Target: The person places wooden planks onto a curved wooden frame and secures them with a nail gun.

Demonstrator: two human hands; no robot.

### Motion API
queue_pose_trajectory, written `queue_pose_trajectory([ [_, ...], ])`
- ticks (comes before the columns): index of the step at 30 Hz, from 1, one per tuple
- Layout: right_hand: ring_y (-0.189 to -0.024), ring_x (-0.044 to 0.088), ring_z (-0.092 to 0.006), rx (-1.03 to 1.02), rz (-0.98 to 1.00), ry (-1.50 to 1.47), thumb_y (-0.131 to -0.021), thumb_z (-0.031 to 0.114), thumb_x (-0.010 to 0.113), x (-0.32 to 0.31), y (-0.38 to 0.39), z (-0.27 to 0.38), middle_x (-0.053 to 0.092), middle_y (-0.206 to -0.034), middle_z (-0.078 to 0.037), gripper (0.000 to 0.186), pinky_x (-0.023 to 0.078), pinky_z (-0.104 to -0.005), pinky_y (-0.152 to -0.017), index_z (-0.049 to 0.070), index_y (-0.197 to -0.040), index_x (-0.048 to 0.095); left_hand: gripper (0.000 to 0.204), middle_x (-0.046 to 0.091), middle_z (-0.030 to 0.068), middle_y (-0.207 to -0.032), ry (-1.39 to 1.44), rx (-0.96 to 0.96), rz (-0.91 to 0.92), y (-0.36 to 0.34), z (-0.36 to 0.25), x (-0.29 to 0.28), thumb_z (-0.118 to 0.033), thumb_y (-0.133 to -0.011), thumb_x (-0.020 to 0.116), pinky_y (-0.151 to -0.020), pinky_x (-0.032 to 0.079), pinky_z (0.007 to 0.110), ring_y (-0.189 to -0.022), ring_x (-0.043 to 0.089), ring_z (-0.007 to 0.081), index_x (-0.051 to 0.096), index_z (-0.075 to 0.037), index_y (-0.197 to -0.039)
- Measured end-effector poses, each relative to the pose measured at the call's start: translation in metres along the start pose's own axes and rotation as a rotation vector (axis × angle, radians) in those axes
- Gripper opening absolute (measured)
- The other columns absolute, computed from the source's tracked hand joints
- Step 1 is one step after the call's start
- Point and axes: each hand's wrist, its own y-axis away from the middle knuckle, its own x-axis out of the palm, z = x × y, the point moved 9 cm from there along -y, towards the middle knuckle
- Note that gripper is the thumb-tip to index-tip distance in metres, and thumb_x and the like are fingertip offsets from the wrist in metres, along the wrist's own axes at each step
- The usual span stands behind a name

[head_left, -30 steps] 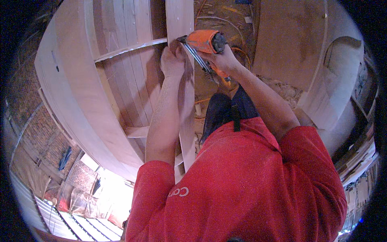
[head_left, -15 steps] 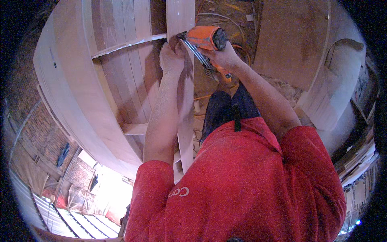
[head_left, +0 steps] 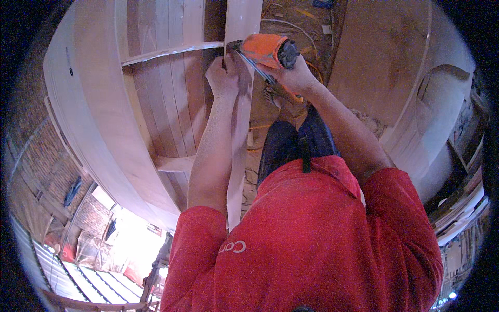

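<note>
My right hand [head_left: 298,78] grips an orange nail gun [head_left: 266,50], its nose pressed against the upright wooden board [head_left: 240,130] of a cabinet frame. My left hand [head_left: 223,78] is closed around the edge of that same board, just below where a horizontal shelf board [head_left: 166,52] meets it. Both forearms reach forward from my red shirt. The nail gun's tip sits right beside my left hand's fingers.
A large pale wooden cabinet side panel [head_left: 88,104] curves along the left, with slatted backing [head_left: 166,104] behind it. Another pale wooden panel [head_left: 431,119] stands on the right. Orange cord and wood scraps [head_left: 291,15] lie on the floor ahead. A brick wall [head_left: 31,156] is at the left.
Both hands and the nail gun have shifted slightly upward in the picture, staying on the upright board at the shelf joint.
</note>
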Motion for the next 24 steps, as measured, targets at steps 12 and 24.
queue_pose_trajectory([
  [12, -0.12, 0.064, -0.0208, -0.034, -0.009, 0.112, -0.083, 0.021, 0.082, -0.003, -0.001, 0.003, 0.068, -0.128, -0.008, 0.049, 0.049, -0.0363, -0.104, 0.009, -0.127, 0.064, 0.039, 0.063, 0.0272, -0.075, -0.012, -0.016, 0.027, -0.001, 0.002, 0.002, -0.029, -0.1, 0.055, -0.066, 0.049, 0.049, -0.072, 0.065, 0.0441, 0.063, 0.003, -0.078],
  [24, -0.115, 0.065, -0.0186, 0.213, -0.009, -0.149, -0.082, 0.018, 0.084, -0.007, 0.014, -0.03, 0.069, -0.123, -0.006, 0.05, 0.049, -0.0356, -0.103, 0.006, -0.126, 0.064, 0.039, 0.064, 0.0255, -0.073, -0.069, 0.022, 0.025, 0.0, 0.004, 0.001, -0.029, -0.101, 0.056, -0.061, 0.047, 0.049, -0.066, 0.063, 0.0424, 0.066, 0.003, -0.081],
])
